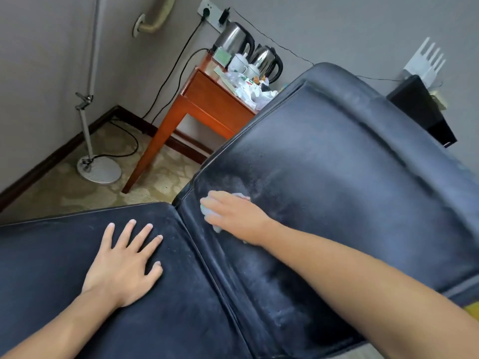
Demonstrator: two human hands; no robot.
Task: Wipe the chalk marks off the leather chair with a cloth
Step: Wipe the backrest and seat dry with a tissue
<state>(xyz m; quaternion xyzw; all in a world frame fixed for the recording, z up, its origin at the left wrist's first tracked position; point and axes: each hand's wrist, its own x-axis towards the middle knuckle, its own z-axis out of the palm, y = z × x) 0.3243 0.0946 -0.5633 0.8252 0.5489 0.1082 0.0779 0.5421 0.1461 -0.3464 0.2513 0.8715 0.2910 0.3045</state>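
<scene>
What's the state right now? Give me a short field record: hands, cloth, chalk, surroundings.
left hand: left hand flat, fingers spread, resting on the seat cushion
right hand: right hand pressing the cloth against the backrest, near its lower left corner
cloth: cloth pale, mostly hidden under the hand
chalk: whitish haze just above the hand; fainter smears lower on the backrest
surroundings: wooden side table with two kettles behind the chair; floor lamp in the corner

Cloth (pixel 216 226) and both hands lie on leather chair (pixel 337 177).
</scene>
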